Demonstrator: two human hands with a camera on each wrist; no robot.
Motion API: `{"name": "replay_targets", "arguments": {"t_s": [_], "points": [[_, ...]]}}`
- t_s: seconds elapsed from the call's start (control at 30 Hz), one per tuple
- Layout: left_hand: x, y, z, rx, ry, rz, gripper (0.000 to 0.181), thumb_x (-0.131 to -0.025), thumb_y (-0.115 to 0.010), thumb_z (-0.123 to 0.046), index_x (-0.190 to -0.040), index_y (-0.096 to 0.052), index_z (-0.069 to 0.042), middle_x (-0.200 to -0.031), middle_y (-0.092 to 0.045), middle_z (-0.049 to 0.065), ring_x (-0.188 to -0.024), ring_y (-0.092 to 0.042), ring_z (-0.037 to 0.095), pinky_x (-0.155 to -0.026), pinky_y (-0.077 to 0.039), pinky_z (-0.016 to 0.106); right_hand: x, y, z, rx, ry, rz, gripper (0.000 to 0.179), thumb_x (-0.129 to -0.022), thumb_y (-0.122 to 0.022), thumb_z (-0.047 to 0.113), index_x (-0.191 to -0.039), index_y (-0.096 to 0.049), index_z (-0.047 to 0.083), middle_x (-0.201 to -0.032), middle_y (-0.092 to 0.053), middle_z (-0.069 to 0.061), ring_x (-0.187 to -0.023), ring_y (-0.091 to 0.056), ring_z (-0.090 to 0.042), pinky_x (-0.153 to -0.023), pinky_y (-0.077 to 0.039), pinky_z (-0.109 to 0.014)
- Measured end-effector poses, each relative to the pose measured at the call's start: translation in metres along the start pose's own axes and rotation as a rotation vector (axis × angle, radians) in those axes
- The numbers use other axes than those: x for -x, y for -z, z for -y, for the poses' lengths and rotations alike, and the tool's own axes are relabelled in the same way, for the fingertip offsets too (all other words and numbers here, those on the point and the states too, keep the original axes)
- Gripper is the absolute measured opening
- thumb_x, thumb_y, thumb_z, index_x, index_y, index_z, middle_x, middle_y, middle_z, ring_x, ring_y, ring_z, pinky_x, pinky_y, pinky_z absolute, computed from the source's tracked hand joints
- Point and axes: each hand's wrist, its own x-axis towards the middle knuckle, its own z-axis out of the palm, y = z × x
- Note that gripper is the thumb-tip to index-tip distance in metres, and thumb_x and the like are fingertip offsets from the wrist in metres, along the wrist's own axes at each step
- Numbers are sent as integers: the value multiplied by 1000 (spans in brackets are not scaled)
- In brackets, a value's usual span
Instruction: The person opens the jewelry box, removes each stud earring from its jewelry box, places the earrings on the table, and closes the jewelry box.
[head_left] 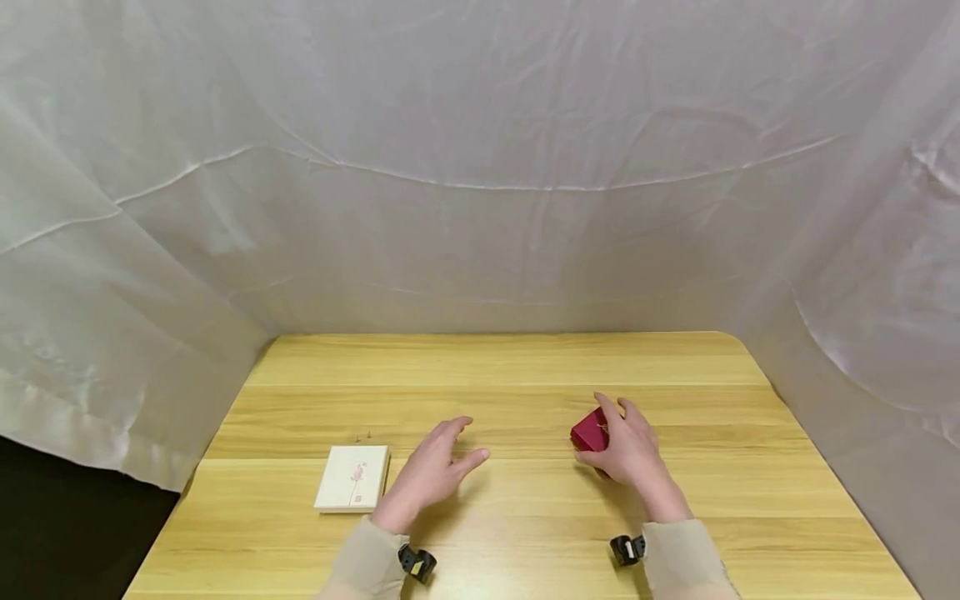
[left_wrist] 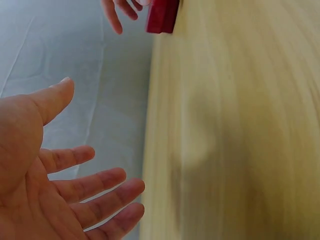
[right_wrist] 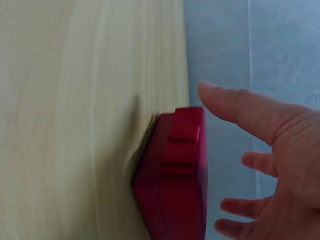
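A small red box (head_left: 587, 432) sits on the right half of the wooden table, partly hidden beneath my right hand (head_left: 632, 447). In the right wrist view, the box (right_wrist: 182, 190) shows a raised bow-like band on one face. My right thumb extends beside it, and the fingers are spread with a gap to the box. My left hand (head_left: 437, 468) hovers over the table with loose, spread fingers and holds nothing. To its left lies a flat white box (head_left: 352, 477) with a pink flower printed on the lid.
Two tiny thin items (head_left: 368, 435) stand just behind the white box. The wooden table (head_left: 495, 367) has a rounded far right corner. Pale cloth (head_left: 480, 233) hangs behind it and along both sides. A small black device (head_left: 417, 563) is strapped at the left wrist.
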Motion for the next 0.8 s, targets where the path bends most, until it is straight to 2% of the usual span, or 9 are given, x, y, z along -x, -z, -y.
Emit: {"name": "replay_targets", "arguments": {"t_s": [0.1,0.23,0.33,0.47,0.63,0.8], "points": [[-3,-6,-1,12,4,25,66,-95,-60,-46,-146,-44,-7,-144,-47,16,-130,-45,36,-106,-36,54,2,0,-4,18,-55,38,107,-67,-90,30,-151,-29,5,-146,-26,-37,-128,-30,-55,-99,-28,-69],[-5,-12,-2,23,1,41,65,-95,-61,-43,-146,-44,-6,-143,-48,16,-130,-44,36,-106,-36,54,4,-1,-8,18,-136,73,115,-64,-92,33,-152,-24,2,-141,-30,-38,-120,-37,-54,-90,-40,-66],[-7,-16,-3,25,0,45,64,-95,-62,-44,-145,-45,-7,-142,-49,16,-128,-46,36,-105,-37,54,5,-1,-9,1,-189,76,115,-64,-92,33,-152,-23,3,-136,-33,-37,-110,-43,-51,-79,-46,-61],[-8,-22,-3,28,-2,54,65,-95,-62,-44,-145,-45,-7,-140,-50,15,-123,-51,34,-102,-40,54,6,-1,-11,-5,-234,77,113,-65,-91,32,-151,-23,4,-131,-35,-35,-102,-46,-50,-72,-48,-56],[-10,-30,-4,25,-11,68,66,-95,-61,-46,-145,-45,-6,-139,-51,15,-120,-53,31,-101,-41,52,7,-1,-12,7,-252,83,108,-66,-89,30,-150,-26,3,-128,-37,-35,-99,-46,-49,-71,-47,-55],[-12,-36,-6,23,-3,81,67,-94,-62,-45,-147,-43,-7,-145,-46,15,-130,-45,34,-106,-35,54,6,-4,-10,-4,-233,68,103,-67,-88,23,-148,-29,2,-130,-38,-33,-98,-46,-48,-72,-46,-55]]}}
